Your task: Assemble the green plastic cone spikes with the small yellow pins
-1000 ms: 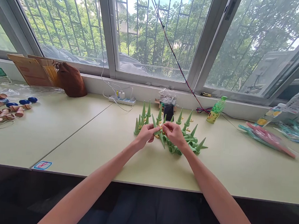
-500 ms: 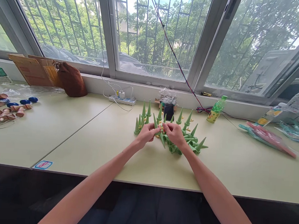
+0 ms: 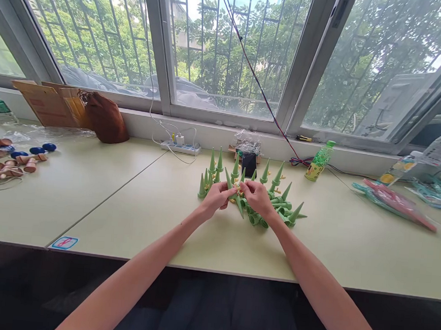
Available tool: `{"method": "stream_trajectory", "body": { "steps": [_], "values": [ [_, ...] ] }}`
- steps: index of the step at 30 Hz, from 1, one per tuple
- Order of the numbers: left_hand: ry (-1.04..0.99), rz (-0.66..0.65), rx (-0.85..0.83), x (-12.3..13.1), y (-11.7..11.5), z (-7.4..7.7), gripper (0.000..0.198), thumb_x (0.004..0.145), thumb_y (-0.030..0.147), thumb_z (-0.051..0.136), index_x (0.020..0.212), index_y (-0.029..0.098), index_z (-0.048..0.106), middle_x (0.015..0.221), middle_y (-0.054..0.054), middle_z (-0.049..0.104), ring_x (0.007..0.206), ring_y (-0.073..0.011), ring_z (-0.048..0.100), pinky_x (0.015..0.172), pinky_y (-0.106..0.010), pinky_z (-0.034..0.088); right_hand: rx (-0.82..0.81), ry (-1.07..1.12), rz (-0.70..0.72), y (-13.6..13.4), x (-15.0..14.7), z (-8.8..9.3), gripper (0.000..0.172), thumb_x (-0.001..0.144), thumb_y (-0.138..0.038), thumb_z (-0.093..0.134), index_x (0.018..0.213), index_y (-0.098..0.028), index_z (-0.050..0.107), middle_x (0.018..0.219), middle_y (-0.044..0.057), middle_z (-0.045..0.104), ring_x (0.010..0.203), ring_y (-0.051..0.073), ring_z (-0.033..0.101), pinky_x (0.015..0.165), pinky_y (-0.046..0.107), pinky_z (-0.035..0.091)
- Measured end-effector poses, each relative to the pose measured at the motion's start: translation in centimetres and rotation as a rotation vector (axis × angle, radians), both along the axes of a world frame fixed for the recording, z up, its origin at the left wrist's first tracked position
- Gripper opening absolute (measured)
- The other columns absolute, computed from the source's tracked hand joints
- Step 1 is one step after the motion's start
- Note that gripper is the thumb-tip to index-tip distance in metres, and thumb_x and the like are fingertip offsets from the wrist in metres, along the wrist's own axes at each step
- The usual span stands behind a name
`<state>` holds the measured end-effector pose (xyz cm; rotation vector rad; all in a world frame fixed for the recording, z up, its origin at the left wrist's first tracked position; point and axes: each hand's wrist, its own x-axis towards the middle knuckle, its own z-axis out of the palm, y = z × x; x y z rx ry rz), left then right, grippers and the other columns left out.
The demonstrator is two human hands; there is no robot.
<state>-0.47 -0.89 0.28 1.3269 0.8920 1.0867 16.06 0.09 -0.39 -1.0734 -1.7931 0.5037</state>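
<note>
In the head view, my left hand (image 3: 216,197) is closed around a green plant watering spike (image 3: 227,178), whose tip points up and away. My right hand (image 3: 256,196) meets it, thumb and fingers pinched at the spike's yellow valve end; the fingers hide most of that small part. Around both hands are more green spikes. Several stand upright with tips up, such as the upright spike (image 3: 212,161) at the back left. Others lie in a pile of spikes (image 3: 255,218) to the right, some with open round ends facing me.
Behind the spikes are a dark phone (image 3: 248,165) and crumpled clear plastic (image 3: 248,143). A green drink bottle (image 3: 319,161) stands right of them. Farther right lie pink and teal packets (image 3: 396,204). A power strip (image 3: 181,147), brown pouch (image 3: 106,119) and wooden kendama pieces (image 3: 4,166) are leftward.
The held spike's tip has shifted very slightly left. Both hands keep nearly the same place and grip.
</note>
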Motion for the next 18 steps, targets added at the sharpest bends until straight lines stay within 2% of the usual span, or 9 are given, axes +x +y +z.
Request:
{"method": "stream_trajectory", "body": {
  "steps": [5, 10, 14, 18],
  "values": [
    [0.105, 0.023, 0.122, 0.1, -0.36, 0.24, 0.031, 0.074, 0.046, 0.069, 0.081, 0.016, 0.061, 0.058, 0.005, 0.042, 0.041, -0.0038, 0.028, 0.039, -0.021, 0.022, -0.008, -0.004, -0.042, 0.02, -0.14, 0.07, 0.051, 0.09, -0.053, 0.044, 0.053, -0.018, 0.047, 0.049, -0.002, 0.043, 0.048, 0.01, 0.035, 0.05, 0.026, 0.028],
    [0.201, 0.073, 0.259, 0.23, -0.7, 0.58, 0.03, 0.076, 0.045, 0.065, 0.081, 0.015, 0.062, 0.059, 0.003, 0.048, 0.047, -0.0056, 0.036, 0.043, -0.02, 0.029, -0.016, 0.01, -0.038, -0.11, -0.16, 0.18, 0.055, 0.09, -0.055, 0.043, 0.05, -0.018, 0.044, 0.047, -0.002, 0.041, 0.047, 0.01, 0.034, 0.049, 0.026, 0.028],
    [0.208, 0.068, 0.266, 0.21, -0.8, 0.73, 0.03, 0.077, 0.044, 0.065, 0.081, 0.015, 0.062, 0.059, 0.003, 0.049, 0.048, -0.0063, 0.037, 0.043, -0.02, 0.029, -0.014, 0.025, -0.019, -0.19, -0.11, 0.21, 0.056, 0.091, -0.055, 0.043, 0.049, -0.018, 0.044, 0.046, -0.002, 0.04, 0.045, 0.009, 0.034, 0.048, 0.026, 0.027],
    [0.189, 0.078, 0.238, 0.19, -0.8, 0.84, 0.03, 0.076, 0.045, 0.066, 0.08, 0.015, 0.062, 0.056, 0.003, 0.046, 0.047, -0.0065, 0.036, 0.043, -0.02, 0.028, -0.01, 0.065, -0.025, -0.3, -0.1, 0.29, 0.05, 0.089, -0.055, 0.048, 0.057, -0.017, 0.053, 0.049, -0.002, 0.046, 0.046, 0.01, 0.038, 0.048, 0.025, 0.03]
  ]
}}
